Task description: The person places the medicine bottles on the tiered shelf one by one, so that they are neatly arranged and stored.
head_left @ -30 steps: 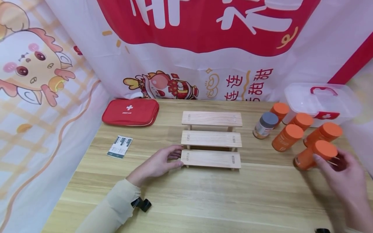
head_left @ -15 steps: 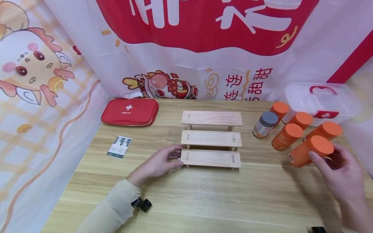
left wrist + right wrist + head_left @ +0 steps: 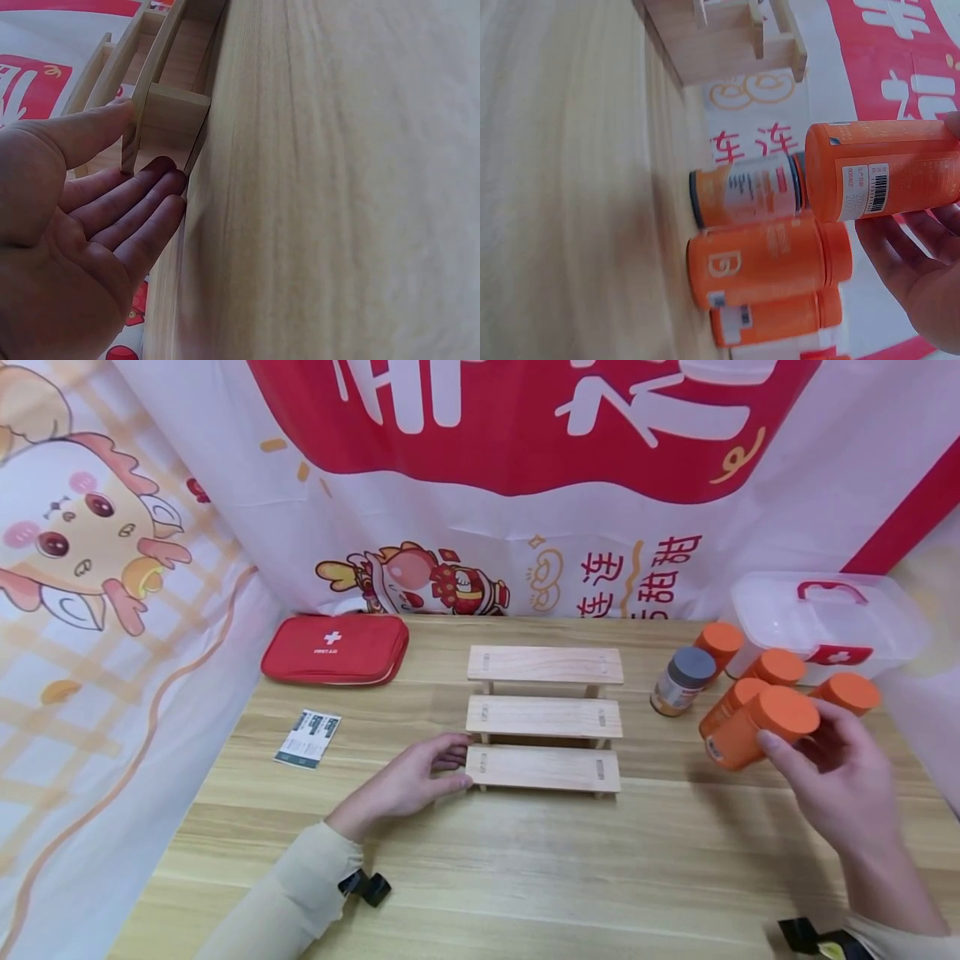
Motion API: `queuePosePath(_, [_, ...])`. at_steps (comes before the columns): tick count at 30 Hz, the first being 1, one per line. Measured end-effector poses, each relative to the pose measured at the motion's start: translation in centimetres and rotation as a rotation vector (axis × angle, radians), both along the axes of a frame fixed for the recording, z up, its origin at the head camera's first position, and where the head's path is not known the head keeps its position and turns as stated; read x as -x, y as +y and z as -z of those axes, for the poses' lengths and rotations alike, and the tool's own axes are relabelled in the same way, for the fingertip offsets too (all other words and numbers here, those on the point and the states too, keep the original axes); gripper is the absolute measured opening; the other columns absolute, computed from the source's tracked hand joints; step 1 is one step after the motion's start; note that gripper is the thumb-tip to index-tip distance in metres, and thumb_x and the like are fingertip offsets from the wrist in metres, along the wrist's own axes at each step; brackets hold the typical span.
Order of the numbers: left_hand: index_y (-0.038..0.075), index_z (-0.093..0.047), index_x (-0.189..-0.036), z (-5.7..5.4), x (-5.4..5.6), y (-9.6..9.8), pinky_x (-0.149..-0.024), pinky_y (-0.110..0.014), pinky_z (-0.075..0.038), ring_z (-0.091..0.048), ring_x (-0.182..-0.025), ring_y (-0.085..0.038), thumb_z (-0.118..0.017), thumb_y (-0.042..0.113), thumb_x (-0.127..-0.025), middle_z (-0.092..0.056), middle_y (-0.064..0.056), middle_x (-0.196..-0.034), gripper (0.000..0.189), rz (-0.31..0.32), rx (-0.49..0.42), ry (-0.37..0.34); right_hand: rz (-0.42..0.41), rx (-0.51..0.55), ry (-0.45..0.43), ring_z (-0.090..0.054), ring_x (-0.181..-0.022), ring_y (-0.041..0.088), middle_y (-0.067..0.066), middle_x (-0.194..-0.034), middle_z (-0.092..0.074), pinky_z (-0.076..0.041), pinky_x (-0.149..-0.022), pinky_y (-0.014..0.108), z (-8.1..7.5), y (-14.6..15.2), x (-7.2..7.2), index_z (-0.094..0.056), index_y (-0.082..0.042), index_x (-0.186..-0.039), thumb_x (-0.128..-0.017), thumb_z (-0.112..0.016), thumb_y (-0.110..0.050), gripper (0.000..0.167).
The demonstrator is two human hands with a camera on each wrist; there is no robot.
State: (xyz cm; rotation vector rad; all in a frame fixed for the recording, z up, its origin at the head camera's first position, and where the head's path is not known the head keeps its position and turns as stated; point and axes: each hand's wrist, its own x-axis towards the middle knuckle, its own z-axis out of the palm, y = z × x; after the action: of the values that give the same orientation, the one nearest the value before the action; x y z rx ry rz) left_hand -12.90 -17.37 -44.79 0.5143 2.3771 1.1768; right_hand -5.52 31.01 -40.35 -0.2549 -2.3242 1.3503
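A three-tier wooden display stand (image 3: 543,768) is in the middle of the table in the head view. My left hand (image 3: 401,783) holds the left end of its lowest step, thumb on the board's edge and fingers partly under it, as the left wrist view shows for the stand (image 3: 176,109). At the right, my right hand (image 3: 843,781) grips an orange bottle (image 3: 750,731) with an orange lid, tilted and raised off the table. The right wrist view shows the bottle's base and a barcode label on the bottle (image 3: 889,169).
Behind the held bottle stand several more orange bottles (image 3: 847,692) and a grey-lidded bottle (image 3: 681,683). A clear box with a red handle (image 3: 772,610) is at the back right. A red first-aid pouch (image 3: 335,652) and a printed card (image 3: 308,739) lie at the left.
My right hand has lifted the orange bottle off the table and carried it leftward, toward the stand. My left hand has stayed at the stand's lowest step.
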Motion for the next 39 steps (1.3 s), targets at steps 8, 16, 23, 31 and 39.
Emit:
queuePosePath(8, [0.008,-0.052,-0.157,-0.1,-0.1,-0.1,-0.123,-0.052,-0.049,-0.062,-0.141,-0.032,-0.076,0.024,-0.102,-0.063,-0.013,-0.153,0.062,-0.012,0.015,-0.006,-0.103,-0.019,0.044,-0.062,-0.112,0.000,-0.021,-0.129,-0.064,-0.049,-0.092,-0.001,-1.5,-1.9,1.6,-0.061,-0.010,-0.148,-0.094,-0.081,-0.002,0.058])
queuePosePath(16, [0.010,-0.052,-0.158,-0.3,-0.1,0.0,-0.123,-0.052,-0.049,-0.062,-0.141,-0.031,-0.077,0.023,-0.102,-0.064,-0.012,-0.153,0.063,-0.021,0.026,-0.011,-0.189,-0.011,0.090,-0.064,-0.111,0.002,-0.020,-0.129,-0.064,-0.051,-0.093,0.000,-2.6,-4.4,3.8,-0.061,-0.008,-0.147,-0.096,-0.079,-0.003,0.055])
queuePosePath(23, [0.010,-0.052,-0.158,-0.2,-0.1,-0.1,-0.123,-0.052,-0.049,-0.063,-0.140,-0.031,-0.077,0.022,-0.101,-0.064,-0.012,-0.152,0.063,-0.015,0.012,-0.012,-0.258,0.008,0.136,-0.065,-0.108,0.004,-0.018,-0.127,-0.066,-0.053,-0.093,0.004,-3.3,-6.8,5.7,-0.062,-0.006,-0.144,-0.094,-0.080,-0.003,0.054])
queuePosePath(31, [0.010,-0.051,-0.158,-0.2,-0.1,-0.1,-0.123,-0.051,-0.049,-0.062,-0.141,-0.031,-0.077,0.021,-0.101,-0.064,-0.012,-0.152,0.064,-0.014,0.008,-0.013,-0.330,0.030,0.153,-0.066,-0.111,0.006,-0.017,-0.128,-0.065,-0.054,-0.095,0.007,-4.2,-9.9,7.5,-0.060,-0.004,-0.147,-0.096,-0.079,-0.008,0.055])
queuePosePath(39, [0.009,-0.051,-0.158,-0.2,0.0,-0.1,-0.123,-0.051,-0.050,-0.063,-0.140,-0.031,-0.077,0.021,-0.102,-0.064,-0.012,-0.152,0.063,-0.010,0.010,-0.011,-0.409,0.084,0.204,-0.067,-0.113,0.008,-0.015,-0.127,-0.068,-0.055,-0.099,0.012,-4.7,-12.4,9.5,-0.061,-0.001,-0.145,-0.096,-0.077,-0.007,0.052])
